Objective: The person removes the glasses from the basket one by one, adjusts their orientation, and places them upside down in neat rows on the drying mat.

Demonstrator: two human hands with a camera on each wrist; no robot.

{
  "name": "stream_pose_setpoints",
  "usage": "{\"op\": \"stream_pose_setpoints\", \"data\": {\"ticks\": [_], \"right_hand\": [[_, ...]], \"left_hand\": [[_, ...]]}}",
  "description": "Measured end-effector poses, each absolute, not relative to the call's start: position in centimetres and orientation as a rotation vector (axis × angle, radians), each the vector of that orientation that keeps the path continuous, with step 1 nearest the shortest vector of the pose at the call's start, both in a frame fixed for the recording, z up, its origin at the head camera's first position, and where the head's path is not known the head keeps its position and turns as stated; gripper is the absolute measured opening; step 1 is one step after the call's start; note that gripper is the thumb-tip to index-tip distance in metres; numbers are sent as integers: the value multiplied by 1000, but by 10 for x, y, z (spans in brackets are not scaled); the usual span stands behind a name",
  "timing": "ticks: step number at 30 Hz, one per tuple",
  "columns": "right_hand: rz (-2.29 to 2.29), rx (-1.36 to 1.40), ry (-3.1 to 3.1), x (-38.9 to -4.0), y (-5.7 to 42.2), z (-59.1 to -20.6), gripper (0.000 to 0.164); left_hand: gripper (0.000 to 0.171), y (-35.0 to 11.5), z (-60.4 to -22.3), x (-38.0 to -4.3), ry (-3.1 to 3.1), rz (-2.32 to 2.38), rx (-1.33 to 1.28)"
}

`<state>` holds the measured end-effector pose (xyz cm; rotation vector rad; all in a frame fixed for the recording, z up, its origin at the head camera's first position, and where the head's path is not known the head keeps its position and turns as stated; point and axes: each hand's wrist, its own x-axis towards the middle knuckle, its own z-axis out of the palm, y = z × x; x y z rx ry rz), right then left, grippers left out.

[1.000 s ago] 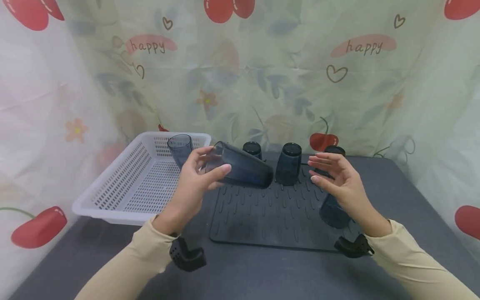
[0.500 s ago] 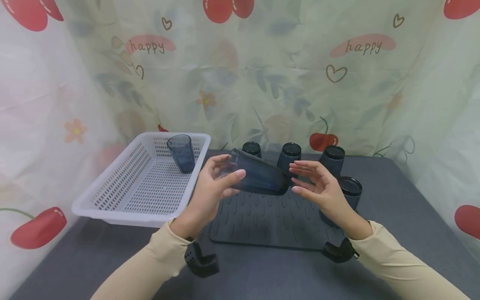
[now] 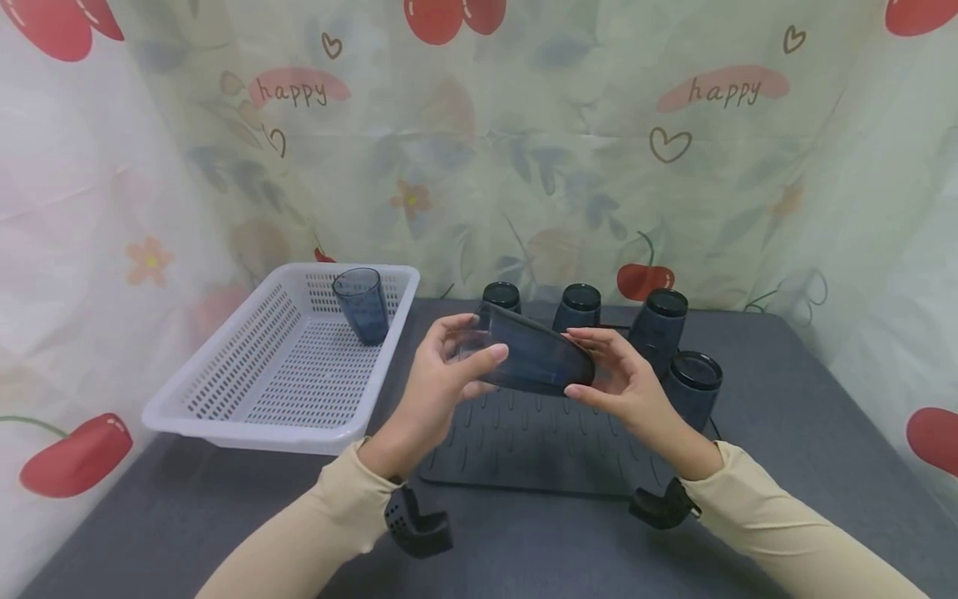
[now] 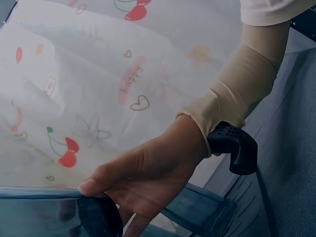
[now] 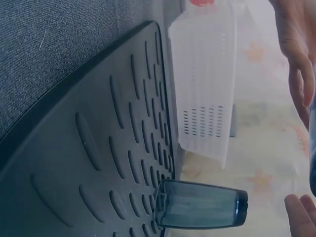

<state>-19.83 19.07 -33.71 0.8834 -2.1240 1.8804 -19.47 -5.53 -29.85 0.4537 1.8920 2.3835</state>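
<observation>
A blue-tinted drinking glass (image 3: 535,353) is held tilted above the drying mat (image 3: 539,457), its thick base toward the right. My left hand (image 3: 437,374) grips it around the rim end, thumb along the near side. At the base end, my right hand (image 3: 632,387) has its thumb and fingers on either side of the glass. The left wrist view shows the right hand (image 4: 148,173) with its thumb on the glass (image 4: 44,212). Several matching glasses, such as one behind (image 3: 576,308) and one on the right (image 3: 692,391), stand upside down on the mat.
A white perforated basket (image 3: 344,437) sits on the left of the dark table (image 3: 524,549), with one glass (image 3: 364,308) leaning upright at its far right corner. A patterned curtain (image 3: 486,166) hangs behind and at both sides.
My left hand has carried the tilted glass rightward and slightly down. My right hand has moved left from the right-side glasses and come onto the glass's base end.
</observation>
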Motion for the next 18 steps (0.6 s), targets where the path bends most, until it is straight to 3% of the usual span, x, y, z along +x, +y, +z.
{"op": "stream_pose_setpoints", "data": {"ticks": [18], "right_hand": [[1997,945,-2065,-203,187,-345,68]], "left_hand": [[69,-50,-302,-195,1868,2363,485]]}}
